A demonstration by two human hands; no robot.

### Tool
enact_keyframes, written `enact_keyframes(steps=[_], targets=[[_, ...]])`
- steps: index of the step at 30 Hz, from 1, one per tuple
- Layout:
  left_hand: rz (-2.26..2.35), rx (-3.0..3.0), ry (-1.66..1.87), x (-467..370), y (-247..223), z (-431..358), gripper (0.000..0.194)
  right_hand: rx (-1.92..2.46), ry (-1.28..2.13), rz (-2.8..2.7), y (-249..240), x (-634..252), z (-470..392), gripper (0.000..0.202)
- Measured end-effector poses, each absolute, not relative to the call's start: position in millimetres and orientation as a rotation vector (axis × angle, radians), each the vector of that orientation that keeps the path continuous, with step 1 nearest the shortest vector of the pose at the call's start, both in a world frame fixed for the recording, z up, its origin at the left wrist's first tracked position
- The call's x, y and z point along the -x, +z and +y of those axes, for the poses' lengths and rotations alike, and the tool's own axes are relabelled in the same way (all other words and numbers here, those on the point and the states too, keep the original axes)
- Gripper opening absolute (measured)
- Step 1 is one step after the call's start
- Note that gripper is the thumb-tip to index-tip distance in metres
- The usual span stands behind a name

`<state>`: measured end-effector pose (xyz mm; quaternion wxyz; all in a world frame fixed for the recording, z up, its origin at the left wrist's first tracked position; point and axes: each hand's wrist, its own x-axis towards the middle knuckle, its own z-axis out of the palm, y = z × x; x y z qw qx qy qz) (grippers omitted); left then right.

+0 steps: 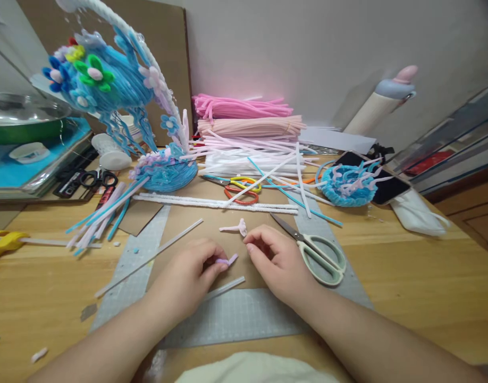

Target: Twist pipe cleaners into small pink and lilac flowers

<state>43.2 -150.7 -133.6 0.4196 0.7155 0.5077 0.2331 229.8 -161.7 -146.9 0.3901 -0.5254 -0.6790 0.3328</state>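
My left hand (pixel 202 263) pinches a short lilac pipe-cleaner piece (pixel 233 259) between thumb and fingers, low over the brown cardboard (pixel 188 234). To its right, my right hand (pixel 268 255) is curled with its thumb near the index finger. The thumb tip is beside a small pale pink shaped piece (pixel 242 227) with a straight stem; whether they touch I cannot tell. Green-handled scissors (pixel 321 260) lie just right of my right hand. One clear glue stick (pixel 164 249) lies left of my left hand, another (pixel 228 284) below it.
Behind are white rods (pixel 216 204), red-and-yellow scissors (pixel 244 190) and pink bundles (pixel 244 107). A blue flower decoration (pixel 108 74) on a white arch rises at the left, above a yellow glue gun (pixel 2 243). A blue fuzzy piece (pixel 347 186) and a bottle (pixel 381 101) stand right.
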Motion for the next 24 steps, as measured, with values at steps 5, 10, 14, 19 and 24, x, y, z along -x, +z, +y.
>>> enact_keyframes(steps=[5, 10, 14, 19, 24], targets=[[1.193, -1.808, 0.405, -46, -105, -175, 0.008, 1.366, 0.908, -1.679, -149, -230, -159, 0.011], [1.174, -1.922, 0.269, -49, -114, -209, 0.012, 1.374, 0.959, -1.639, -150, -230, -158, 0.012], [1.227, -2.127, 0.285, -48, -135, -221, 0.020, 1.327, 0.970, -1.635, -152, -229, -158, 0.011], [1.235, -2.276, 0.308, -48, -141, -227, 0.021, 1.309, 0.972, -1.624, -155, -230, -158, 0.010], [1.260, -2.282, 0.380, -50, -143, -228, 0.020, 1.286, 0.995, -1.639, -160, -232, -156, 0.009]])
